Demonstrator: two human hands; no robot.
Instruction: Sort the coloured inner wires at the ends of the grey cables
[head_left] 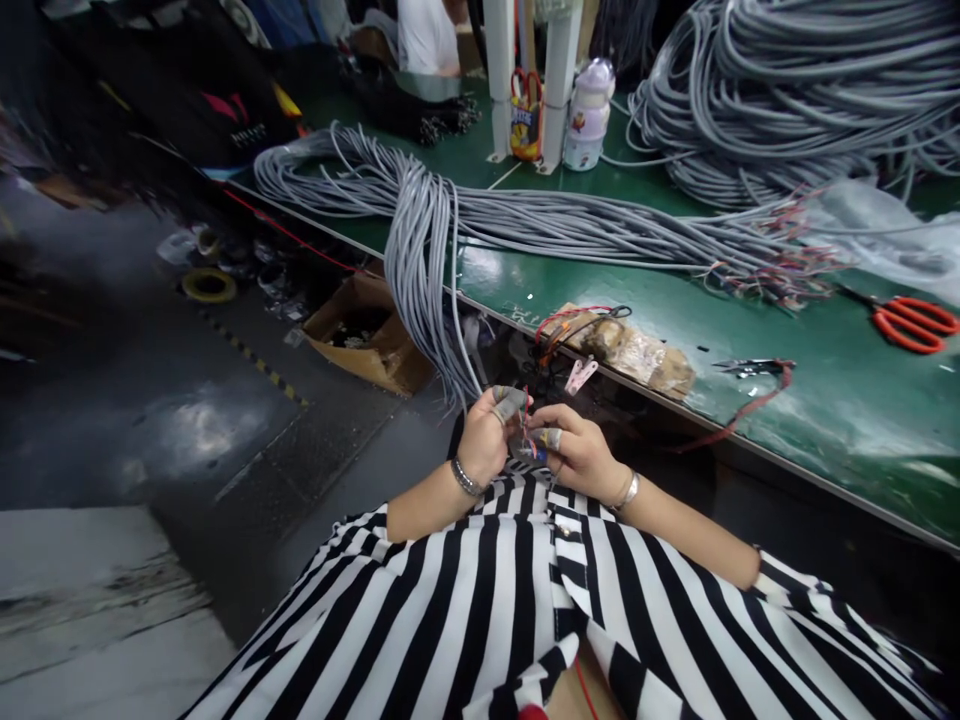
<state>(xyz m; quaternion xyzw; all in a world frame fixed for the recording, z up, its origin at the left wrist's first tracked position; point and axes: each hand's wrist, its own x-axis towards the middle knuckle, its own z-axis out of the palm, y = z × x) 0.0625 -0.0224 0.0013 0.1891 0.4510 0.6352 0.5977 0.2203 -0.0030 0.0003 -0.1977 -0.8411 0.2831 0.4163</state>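
Note:
Close in front of my striped shirt, my left hand (pixel 486 438) is closed in a pinch on the end of a grey cable, where thin coloured wires (pixel 526 425) fan out. Facing it, my right hand (pixel 576 450) has its fingers pressed together on the same wires, with a small blue part (pixel 537 454) beside them. Finger covers sit on fingers of both hands. A grey cable (pixel 466 345) runs down from the bench toward my left hand, alongside the hanging part of the bundle (pixel 420 270). The exact grip on each wire is too small to make out.
On the green bench (pixel 840 400) lie a long grey cable bundle (pixel 570 220), red-handled scissors (pixel 911 322), small nippers (pixel 754 367) and a taped block (pixel 637 355). Large cable coils (pixel 795 100) and a bottle (pixel 589 115) stand behind. A cardboard box (pixel 367 335) is below the bench edge.

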